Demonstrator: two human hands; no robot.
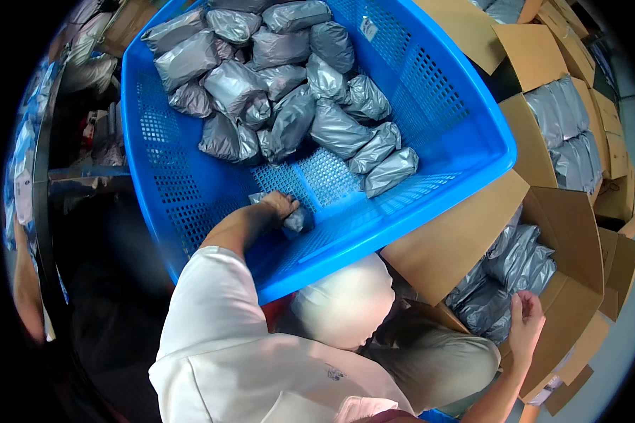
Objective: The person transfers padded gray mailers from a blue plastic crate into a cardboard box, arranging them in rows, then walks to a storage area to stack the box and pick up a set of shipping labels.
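Observation:
My left hand (282, 204) reaches down inside the large blue basket (430, 169). Its fingers are closed on a grey plastic-wrapped packet (300, 221) low at the basket's near side. Many similar silver-grey packets (289, 127) lie heaped toward the far side, with part of the perforated floor showing between. On the right, my right hand (527, 326) hovers at the edge of a cardboard box (575, 247). Its fingers are loosely bent and nothing shows in them. Just left of that hand, grey packets (508, 271) lie in a pile inside the box.
More cardboard cartons stand along the right, one holding grey packets (561, 127). A box flap (451, 240) sticks up against the basket's near right rim. A dark rack (85, 171) stands left of the basket. At the far left edge another person's forearm (25, 289) shows.

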